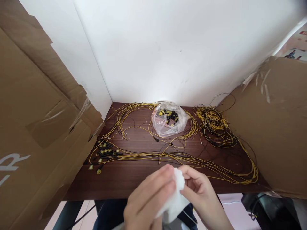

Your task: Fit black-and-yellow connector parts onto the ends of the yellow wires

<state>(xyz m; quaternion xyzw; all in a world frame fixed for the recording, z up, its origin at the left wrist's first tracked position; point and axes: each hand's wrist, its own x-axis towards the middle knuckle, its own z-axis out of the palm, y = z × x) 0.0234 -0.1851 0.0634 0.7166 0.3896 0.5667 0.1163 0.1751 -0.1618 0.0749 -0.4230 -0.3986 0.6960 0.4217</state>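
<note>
A crumpled white tissue [174, 206] is between my two hands, just off the table's front edge. My left hand [150, 196] is closed around its left side, the fingers slightly blurred. My right hand [200, 190] pinches the tissue's right edge between curled fingers and thumb. Beyond my hands, a long bundle of yellow and black wires [153, 156] lies across the table. Its left end carries several black connectors with yellowish tips [107, 152]. Whether anything is wrapped inside the tissue is hidden.
A clear plastic bag [159, 127] of black and yellow parts stands at the table's back. Tangled wires [213, 119] are heaped at the right rear. Cardboard walls [43, 127] flank the brown table [134, 179], with a white panel [168, 57] behind.
</note>
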